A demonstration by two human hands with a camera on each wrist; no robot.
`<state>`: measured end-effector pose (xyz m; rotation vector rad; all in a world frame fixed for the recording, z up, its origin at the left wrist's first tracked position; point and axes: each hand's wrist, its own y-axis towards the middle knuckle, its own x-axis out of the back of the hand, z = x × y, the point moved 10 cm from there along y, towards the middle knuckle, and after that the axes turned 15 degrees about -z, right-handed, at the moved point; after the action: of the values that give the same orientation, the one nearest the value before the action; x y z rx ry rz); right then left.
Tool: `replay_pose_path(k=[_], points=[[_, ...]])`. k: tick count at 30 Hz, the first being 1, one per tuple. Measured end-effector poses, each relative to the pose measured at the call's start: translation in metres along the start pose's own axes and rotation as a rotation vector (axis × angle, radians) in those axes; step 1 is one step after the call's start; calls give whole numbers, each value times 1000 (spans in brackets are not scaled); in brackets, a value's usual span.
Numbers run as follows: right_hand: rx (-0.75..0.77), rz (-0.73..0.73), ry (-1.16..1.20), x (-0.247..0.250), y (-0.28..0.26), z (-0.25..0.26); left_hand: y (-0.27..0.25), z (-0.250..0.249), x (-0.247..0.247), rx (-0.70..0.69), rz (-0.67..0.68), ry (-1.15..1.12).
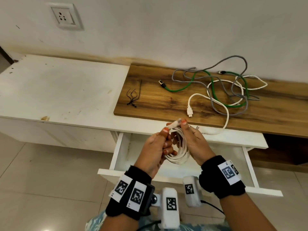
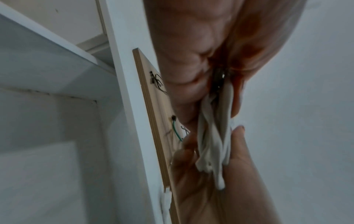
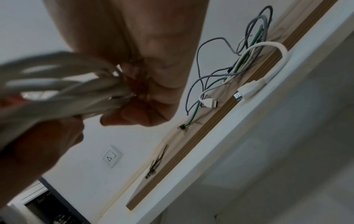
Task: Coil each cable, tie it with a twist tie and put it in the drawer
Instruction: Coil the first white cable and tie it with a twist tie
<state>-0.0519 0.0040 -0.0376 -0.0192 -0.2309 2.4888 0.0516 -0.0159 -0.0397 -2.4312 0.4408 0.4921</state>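
Observation:
A coiled white cable [image 1: 180,150] hangs between both hands above the open white drawer [image 1: 126,147]. My left hand [image 1: 160,145] grips the coil's left side, fingers curled round its strands [image 2: 214,136]. My right hand [image 1: 191,139] holds the coil's right side and pinches the cable's plug end [image 1: 175,125] at the top; the coil [image 3: 67,91] fills its wrist view. Black twist ties [image 1: 132,97] lie on the wooden board [image 1: 150,104]. Green [image 1: 211,84], grey [image 1: 233,64] and white [image 1: 225,112] cables lie tangled on the board's right part.
The board sits on a white cabinet top [image 1: 58,90] against the wall. A wall socket [image 1: 64,17] is at upper left. Tiled floor [image 1: 41,180] lies to the left. The drawer's inside looks bare where it shows.

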Motion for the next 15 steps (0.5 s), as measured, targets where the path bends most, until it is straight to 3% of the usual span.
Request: replay_pose_path(k=[3,8,10,13,15], points=[[-15,-31,-102,3,12,-7,15,-21,22,-8,-44,-94],[133,5,-452,-15,63,3,40,-56,73,-53,-189,-261],[201,80,-692,-33,91,7,45,-63,89,-64,-241,-271],[385,256,-1230,-76,129,17,51,-68,113,-73,-313,-253],[414,333,-1395,-101,145,25,54,-70,124,-81,-352,-233]])
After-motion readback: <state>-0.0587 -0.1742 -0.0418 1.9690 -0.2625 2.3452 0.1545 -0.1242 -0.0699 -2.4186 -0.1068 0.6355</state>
